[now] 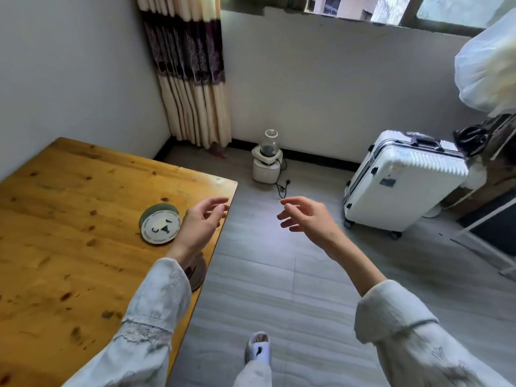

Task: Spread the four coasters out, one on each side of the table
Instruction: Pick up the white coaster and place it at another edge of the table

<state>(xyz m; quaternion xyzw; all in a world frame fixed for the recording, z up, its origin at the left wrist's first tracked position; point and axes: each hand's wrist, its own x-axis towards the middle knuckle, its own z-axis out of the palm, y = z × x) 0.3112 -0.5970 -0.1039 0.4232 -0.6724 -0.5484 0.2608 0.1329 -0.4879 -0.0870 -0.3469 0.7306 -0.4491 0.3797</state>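
Note:
A white round coaster (160, 227) with a dark face drawing lies on top of a green coaster (156, 209) near the right edge of the wooden table (69, 233). A brownish coaster (197, 272) rests at the table's edge, mostly hidden under my left wrist. My left hand (201, 222) hovers just right of the white coaster with its fingers spread and nothing in it. Out over the floor, clear of the table, my right hand (305, 216) is open and empty.
A white suitcase (402, 180) stands on the grey floor at the right. A small white appliance (266, 160) with a cord sits by the far wall, beside a curtain (192, 79). My slippered foot (258, 349) is below.

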